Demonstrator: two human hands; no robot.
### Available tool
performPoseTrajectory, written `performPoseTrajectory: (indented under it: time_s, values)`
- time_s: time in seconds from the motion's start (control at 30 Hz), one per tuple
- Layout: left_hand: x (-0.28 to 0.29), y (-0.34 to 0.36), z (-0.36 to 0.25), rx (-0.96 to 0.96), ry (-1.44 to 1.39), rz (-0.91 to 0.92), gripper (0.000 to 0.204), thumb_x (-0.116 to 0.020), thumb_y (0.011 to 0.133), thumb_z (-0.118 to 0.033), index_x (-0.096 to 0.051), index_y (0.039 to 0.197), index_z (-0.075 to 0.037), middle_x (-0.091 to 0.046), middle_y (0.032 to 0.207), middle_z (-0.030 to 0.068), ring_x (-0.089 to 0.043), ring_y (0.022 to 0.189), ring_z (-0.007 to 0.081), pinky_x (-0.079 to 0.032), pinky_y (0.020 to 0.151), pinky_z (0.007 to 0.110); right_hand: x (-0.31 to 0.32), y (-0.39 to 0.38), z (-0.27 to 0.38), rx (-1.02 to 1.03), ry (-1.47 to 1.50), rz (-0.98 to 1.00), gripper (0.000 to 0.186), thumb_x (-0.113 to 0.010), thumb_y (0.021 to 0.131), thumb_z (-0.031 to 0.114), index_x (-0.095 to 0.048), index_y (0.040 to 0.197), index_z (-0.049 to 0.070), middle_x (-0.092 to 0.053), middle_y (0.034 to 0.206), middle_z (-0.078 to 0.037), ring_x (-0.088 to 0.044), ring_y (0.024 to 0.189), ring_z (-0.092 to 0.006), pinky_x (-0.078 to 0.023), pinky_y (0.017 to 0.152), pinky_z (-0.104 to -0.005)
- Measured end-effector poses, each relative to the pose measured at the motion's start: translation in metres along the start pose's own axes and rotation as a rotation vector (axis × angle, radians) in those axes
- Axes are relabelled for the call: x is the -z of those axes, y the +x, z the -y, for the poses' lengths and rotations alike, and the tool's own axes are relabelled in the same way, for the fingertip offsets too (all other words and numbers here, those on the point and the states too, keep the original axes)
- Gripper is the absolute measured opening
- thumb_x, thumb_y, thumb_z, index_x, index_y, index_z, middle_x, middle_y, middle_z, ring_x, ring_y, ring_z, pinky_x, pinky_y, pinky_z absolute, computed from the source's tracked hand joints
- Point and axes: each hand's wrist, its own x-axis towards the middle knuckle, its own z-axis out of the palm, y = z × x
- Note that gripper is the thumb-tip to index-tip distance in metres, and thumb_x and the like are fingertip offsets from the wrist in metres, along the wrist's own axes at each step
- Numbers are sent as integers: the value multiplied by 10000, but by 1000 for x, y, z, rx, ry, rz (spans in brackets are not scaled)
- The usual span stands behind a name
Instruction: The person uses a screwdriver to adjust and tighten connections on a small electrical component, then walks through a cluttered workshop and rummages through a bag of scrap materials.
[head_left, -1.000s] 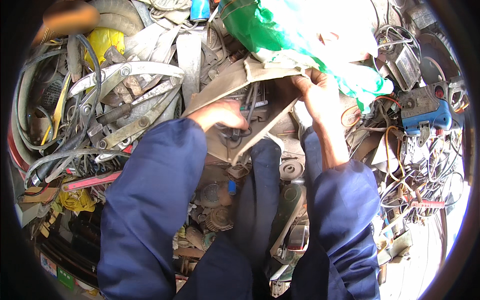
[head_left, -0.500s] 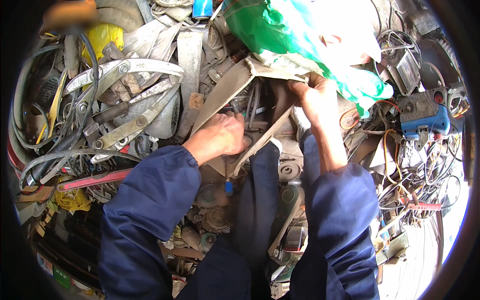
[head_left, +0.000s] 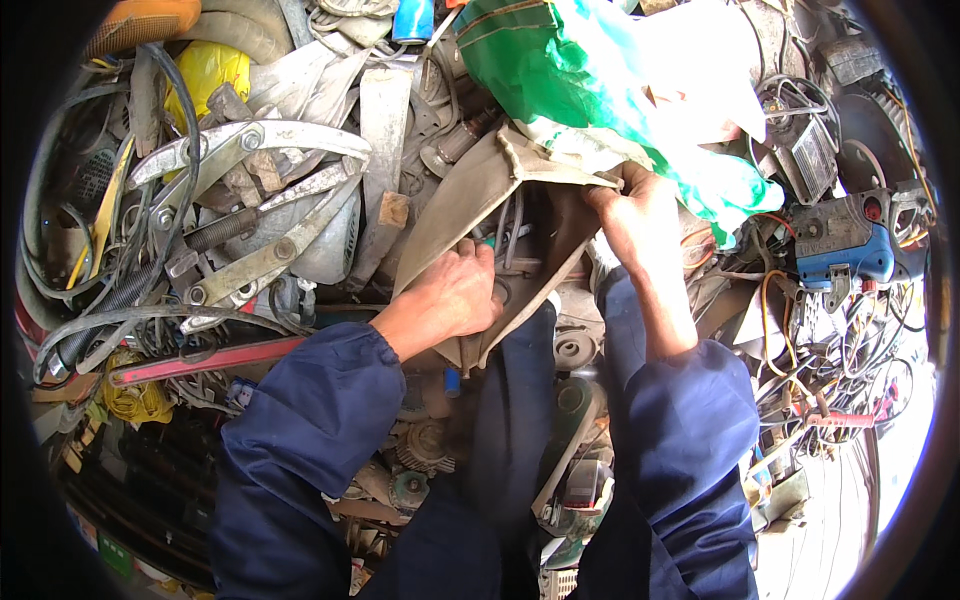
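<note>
A beige canvas bag [head_left: 457,222], stiff and worn, hangs with its mouth spread over my lap. My right hand [head_left: 640,215] pinches the bag's upper right corner between thumb and fingers. Inside the mouth, against the left wall, is my left hand [head_left: 450,300], its fingers curled closed. Whatever those fingers hold, if anything, is hidden. Several metal rods [head_left: 513,235] show deeper in the bag. Just below it is a small blue cylinder [head_left: 452,382].
Scrap surrounds me: a large metal puller [head_left: 270,245] at left, a red-handled tool [head_left: 205,362], a green plastic bag [head_left: 570,75] at the far side, a blue-grey power tool [head_left: 848,245] and tangled wires [head_left: 840,350] at right. A coiled strip [head_left: 574,347] lies near my leg.
My left hand and the bag have shifted slightly toward me and to the right. My right hand keeps its pinch on the bag's corner.
</note>
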Motion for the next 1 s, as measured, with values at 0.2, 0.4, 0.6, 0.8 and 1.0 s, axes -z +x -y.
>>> performPoseTrajectory:
  time_s: [0.2, 0.4, 0.6, 0.8, 1.0]
  values:
    - [24, 5, 5, 27, -65, 130, 677, -685, 896, -386, -530, 1287, 146, -621, 1262, 352, -682, 1096, 484, -530, 993, 524, 1, 3, 4, 48, -24, -27, 328, -701, 829, 136, -763, 1072, -76, -775, 901, -183, -722, 845, -218, -554, 820, -350]
    - [58, 6, 25, -12, -118, 218, 640, -648, 915, -351, -547, 1314, 138, -682, 1181, 384, -663, 1174, 493, -505, 1053, 527, 3, 12, 10, 145, 15, -74, 292, -710, 863, 162, -761, 1038, -67, -738, 819, -75, -622, 760, -115, -512, 725, -285]
    - [60, 32, 38, 21, -141, 254, 544, -641, 930, -363, -645, 1283, 51, -625, 1355, 310, -613, 1294, 421, -495, 1099, 502, -7, 29, -4, 191, 271, -170, 250, -717, 906, 116, -776, 1081, -52, -766, 937, -44, -642, 848, -99, -502, 811, -243]
    - [32, 52, 28, 110, -84, -218, 480, -571, 1016, -334, -624, 1371, -15, -543, 1493, 231, -572, 1359, 384, -458, 1152, 496, 3, 35, 1, 273, 249, -102, 249, -742, 912, 122, -783, 1110, -23, -773, 1000, -42, -663, 905, -111, -505, 872, -256]
    - [75, 60, 7, 57, -321, -181, 460, -501, 1060, -288, -535, 1456, -58, -575, 1445, 236, -590, 1329, 374, -482, 1113, 490, 16, 52, -21, 336, 249, -82, 288, -786, 888, 137, -768, 1151, 21, -781, 1055, -56, -686, 943, -123, -511, 918, -271]
